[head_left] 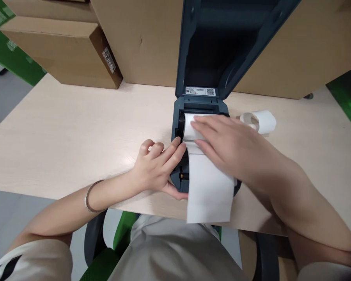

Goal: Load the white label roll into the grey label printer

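A dark label printer (177,117) stands on the pale wooden table (61,136) with its lid (222,43) raised. A white paper roll (188,125) sits inside it, and a strip of paper (209,187) hangs out over the table's front edge. My right hand (228,144) lies flat on the roll and the strip, fingers stretched out. My left hand (156,168) grips the printer's left front side, thumb under its front corner and fingers against its wall.
A second, smaller paper roll (261,121) lies on the table right of the printer. Cardboard boxes (64,50) stand along the back. A green chair (117,242) and my lap are below the table edge.
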`<state>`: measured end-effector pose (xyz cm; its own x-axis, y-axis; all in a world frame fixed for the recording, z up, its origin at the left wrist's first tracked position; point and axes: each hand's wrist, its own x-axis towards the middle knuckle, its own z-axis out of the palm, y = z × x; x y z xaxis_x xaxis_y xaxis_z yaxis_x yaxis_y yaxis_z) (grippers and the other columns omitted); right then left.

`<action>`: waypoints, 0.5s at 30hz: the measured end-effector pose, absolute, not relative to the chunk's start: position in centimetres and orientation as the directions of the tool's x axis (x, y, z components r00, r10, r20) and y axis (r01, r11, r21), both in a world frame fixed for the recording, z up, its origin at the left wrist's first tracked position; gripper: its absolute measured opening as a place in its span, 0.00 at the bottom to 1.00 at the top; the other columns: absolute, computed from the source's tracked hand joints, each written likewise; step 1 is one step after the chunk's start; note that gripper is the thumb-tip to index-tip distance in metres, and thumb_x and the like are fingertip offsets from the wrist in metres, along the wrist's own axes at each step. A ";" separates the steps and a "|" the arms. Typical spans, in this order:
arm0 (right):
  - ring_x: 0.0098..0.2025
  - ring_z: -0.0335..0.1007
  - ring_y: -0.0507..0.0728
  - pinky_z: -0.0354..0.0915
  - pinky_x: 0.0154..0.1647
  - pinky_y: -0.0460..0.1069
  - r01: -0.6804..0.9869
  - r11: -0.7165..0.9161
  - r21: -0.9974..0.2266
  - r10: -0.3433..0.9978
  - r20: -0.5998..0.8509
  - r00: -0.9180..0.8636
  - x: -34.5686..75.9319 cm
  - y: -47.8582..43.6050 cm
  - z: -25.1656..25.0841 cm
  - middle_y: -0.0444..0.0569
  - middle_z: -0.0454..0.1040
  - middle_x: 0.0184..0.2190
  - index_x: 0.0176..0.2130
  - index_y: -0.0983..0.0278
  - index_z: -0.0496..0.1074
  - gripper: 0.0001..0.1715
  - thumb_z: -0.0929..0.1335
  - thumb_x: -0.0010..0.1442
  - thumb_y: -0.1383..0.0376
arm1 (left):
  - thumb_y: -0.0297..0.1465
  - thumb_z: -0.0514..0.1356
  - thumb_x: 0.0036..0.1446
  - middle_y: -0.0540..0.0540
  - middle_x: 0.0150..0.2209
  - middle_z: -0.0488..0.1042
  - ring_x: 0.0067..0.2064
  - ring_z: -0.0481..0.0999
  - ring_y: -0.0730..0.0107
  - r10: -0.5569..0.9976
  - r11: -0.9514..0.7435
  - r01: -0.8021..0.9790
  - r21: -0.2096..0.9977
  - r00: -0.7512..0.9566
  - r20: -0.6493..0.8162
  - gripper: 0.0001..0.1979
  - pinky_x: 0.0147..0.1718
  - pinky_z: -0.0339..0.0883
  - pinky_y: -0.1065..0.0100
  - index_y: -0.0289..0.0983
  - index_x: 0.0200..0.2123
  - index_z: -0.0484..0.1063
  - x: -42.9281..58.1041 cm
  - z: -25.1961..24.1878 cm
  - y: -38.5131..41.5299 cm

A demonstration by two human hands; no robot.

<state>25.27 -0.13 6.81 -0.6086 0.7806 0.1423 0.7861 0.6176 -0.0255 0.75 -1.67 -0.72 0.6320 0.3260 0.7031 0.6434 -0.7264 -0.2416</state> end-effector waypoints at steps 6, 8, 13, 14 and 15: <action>0.62 0.79 0.67 0.79 0.59 0.61 0.760 0.645 0.085 0.724 0.251 -0.643 22.7 -5.8 4.9 0.62 0.78 0.62 0.65 0.76 0.77 0.42 0.52 0.80 0.50 | 0.70 0.37 0.64 0.39 0.50 0.87 0.36 0.63 0.54 0.326 -0.736 0.639 -0.222 0.623 0.711 0.55 0.42 0.55 0.52 0.31 0.64 0.76 0.9 -0.8 -1.7; 0.63 0.77 0.71 0.77 0.61 0.66 0.799 0.587 0.128 0.746 0.298 -0.596 22.0 -6.7 4.0 0.65 0.75 0.64 0.65 0.79 0.75 0.45 0.51 0.80 0.49 | 0.69 0.35 0.64 0.39 0.50 0.87 0.36 0.62 0.54 0.325 -0.727 0.642 -0.244 0.634 0.702 0.54 0.42 0.55 0.53 0.33 0.63 0.77 0.8 -0.9 -1.6; 0.66 0.73 0.78 0.73 0.62 0.73 0.852 0.502 0.147 0.799 0.299 -0.522 21.0 -7.7 3.2 0.69 0.69 0.69 0.68 0.80 0.72 0.54 0.45 0.78 0.45 | 0.68 0.31 0.67 0.37 0.50 0.87 0.36 0.62 0.55 0.319 -0.737 0.627 -0.252 0.651 0.689 0.55 0.42 0.53 0.53 0.32 0.59 0.79 0.5 -1.1 -1.5; 0.66 0.73 0.79 0.73 0.62 0.73 0.859 0.491 0.145 0.806 0.297 -0.511 20.8 -7.8 3.1 0.69 0.68 0.70 0.69 0.80 0.72 0.54 0.45 0.78 0.44 | 0.67 0.30 0.68 0.37 0.50 0.87 0.36 0.62 0.55 0.324 -0.739 0.628 -0.245 0.649 0.688 0.55 0.42 0.53 0.52 0.32 0.60 0.79 0.4 -1.2 -1.5; 0.67 0.72 0.79 0.72 0.63 0.73 0.864 0.483 0.141 0.811 0.298 -0.503 20.8 -7.9 3.1 0.69 0.68 0.70 0.69 0.80 0.71 0.54 0.45 0.78 0.44 | 0.65 0.29 0.69 0.37 0.51 0.87 0.36 0.62 0.55 0.330 -0.740 0.630 -0.235 0.645 0.689 0.54 0.42 0.53 0.52 0.33 0.60 0.79 0.4 -1.2 -1.5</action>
<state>20.75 -7.88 3.09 -0.5027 0.8113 0.2983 0.8639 0.4833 0.1414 0.42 -1.52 -1.19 0.6450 0.3303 0.6891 0.6301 -0.7401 -0.2350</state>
